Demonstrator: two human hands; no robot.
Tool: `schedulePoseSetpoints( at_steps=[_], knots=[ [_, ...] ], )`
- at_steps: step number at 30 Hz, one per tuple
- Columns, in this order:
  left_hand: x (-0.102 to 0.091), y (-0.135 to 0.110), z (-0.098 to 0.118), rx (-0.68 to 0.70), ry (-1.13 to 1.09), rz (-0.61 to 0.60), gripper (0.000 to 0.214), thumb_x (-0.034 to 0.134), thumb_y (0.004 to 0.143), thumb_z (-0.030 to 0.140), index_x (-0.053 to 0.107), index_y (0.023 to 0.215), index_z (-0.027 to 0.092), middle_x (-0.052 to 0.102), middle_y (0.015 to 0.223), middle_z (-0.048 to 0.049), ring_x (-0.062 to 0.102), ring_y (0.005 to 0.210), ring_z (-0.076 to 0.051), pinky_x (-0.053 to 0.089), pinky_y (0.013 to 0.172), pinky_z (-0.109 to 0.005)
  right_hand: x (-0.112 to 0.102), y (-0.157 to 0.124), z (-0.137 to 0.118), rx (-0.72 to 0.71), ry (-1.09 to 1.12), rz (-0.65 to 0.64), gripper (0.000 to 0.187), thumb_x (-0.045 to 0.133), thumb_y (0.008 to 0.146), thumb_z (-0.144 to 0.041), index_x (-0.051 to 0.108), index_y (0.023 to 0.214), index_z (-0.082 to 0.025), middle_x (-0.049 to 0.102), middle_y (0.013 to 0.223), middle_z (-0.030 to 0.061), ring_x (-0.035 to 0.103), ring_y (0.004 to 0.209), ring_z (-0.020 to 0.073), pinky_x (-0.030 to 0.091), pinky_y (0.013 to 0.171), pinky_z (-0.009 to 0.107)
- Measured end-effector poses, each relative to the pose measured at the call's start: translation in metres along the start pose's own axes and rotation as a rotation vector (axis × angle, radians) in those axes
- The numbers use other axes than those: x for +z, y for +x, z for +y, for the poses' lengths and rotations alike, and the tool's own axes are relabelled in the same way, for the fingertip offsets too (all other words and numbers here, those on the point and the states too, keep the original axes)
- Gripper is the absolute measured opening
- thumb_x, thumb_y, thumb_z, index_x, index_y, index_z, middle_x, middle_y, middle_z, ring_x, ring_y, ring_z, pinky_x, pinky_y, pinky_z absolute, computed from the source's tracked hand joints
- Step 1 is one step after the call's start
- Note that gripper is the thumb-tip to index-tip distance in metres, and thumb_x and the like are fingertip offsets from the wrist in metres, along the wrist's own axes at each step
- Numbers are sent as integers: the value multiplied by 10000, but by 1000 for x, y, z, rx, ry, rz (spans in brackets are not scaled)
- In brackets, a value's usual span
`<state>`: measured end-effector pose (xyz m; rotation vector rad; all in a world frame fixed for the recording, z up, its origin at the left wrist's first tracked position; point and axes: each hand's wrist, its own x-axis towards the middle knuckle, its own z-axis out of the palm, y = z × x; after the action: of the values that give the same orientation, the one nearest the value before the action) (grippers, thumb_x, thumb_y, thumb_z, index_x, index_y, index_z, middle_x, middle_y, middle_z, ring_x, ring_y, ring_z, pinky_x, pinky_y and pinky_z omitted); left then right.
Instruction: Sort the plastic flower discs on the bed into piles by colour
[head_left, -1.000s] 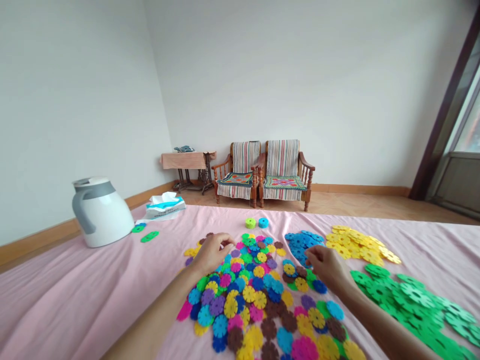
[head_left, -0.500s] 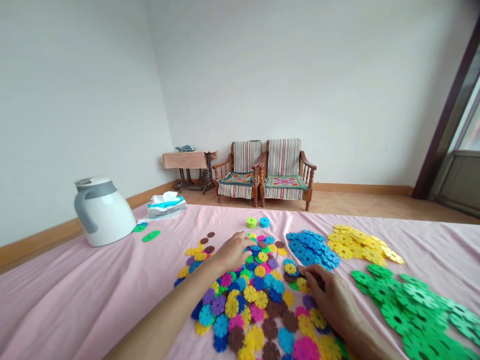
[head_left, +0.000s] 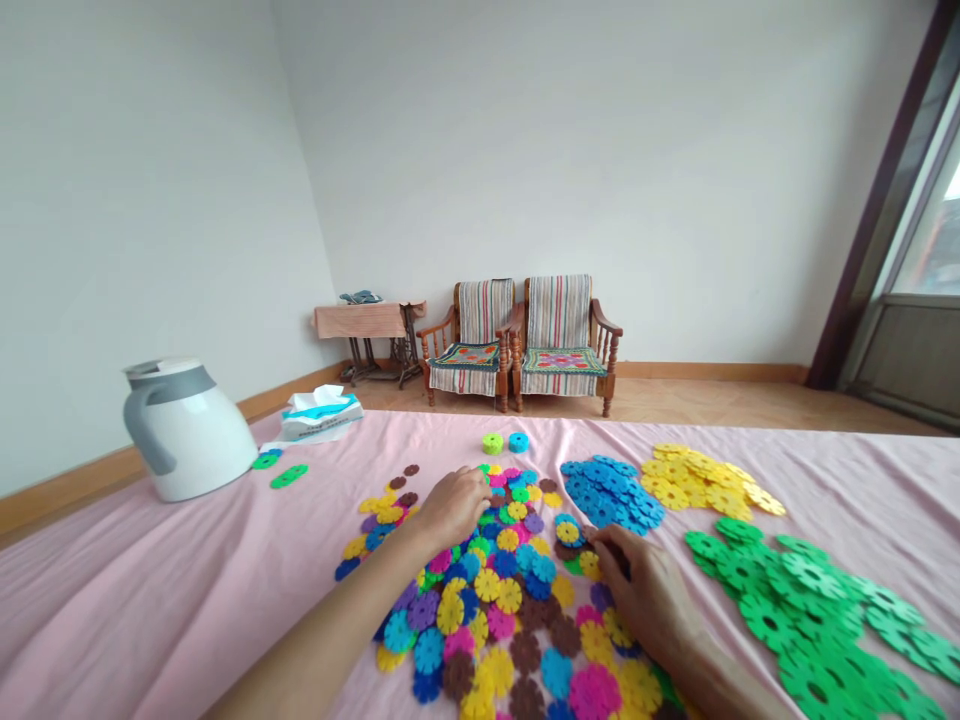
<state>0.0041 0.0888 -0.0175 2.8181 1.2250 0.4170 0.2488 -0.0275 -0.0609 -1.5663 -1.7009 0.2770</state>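
Under and between left hand (head_left: 450,505) and right hand (head_left: 646,592): mixed heap (head_left: 495,600) of flat, flower-shaped plastic discs with notched rims and centre holes, in yellow, blue, purple, pink, brown and green, overlapping on pink cloth (head_left: 187,580). Left palm down with fingers curled onto the heap's far edge, right fingers bent with tips on its discs; impossible to tell whether either pinches a piece. Just beyond the right fingertips a blue pile (head_left: 611,490), to the right of that hand a green pile (head_left: 810,600).
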Motion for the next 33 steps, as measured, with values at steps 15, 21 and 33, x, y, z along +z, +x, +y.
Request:
schedulePoseSetpoints(
  at_steps=[15, 21, 33],
  knots=[
    [-1, -16, -11, -92, -88, 75, 143, 634, 726, 171, 682, 861, 174, 619, 904, -68, 553, 930, -228, 423, 826, -302, 1, 0, 2, -39, -54, -15, 280, 362, 893, -325, 623, 885, -221, 710, 887, 41, 655, 834, 209, 460, 711, 279],
    [-3, -15, -5, -98, -137, 168, 142, 541, 788, 160, 665, 722, 178, 625, 802, -54, 557, 863, -210, 406, 812, -310, 4, 1, 6, -53, -62, -10, 272, 363, 894, -323, 618, 892, -227, 704, 886, 38, 653, 830, 211, 468, 707, 287],
    [4, -23, 62, -258, -791, 185, 190, 491, 826, 281, 581, 752, 130, 577, 620, 6, 582, 565, -129, 450, 548, -208, 4, -10, -23, -135, 150, 61, 249, 425, 896, -359, 596, 994, -207, 668, 842, 49, 622, 718, 166, 483, 644, 247]
  ],
)
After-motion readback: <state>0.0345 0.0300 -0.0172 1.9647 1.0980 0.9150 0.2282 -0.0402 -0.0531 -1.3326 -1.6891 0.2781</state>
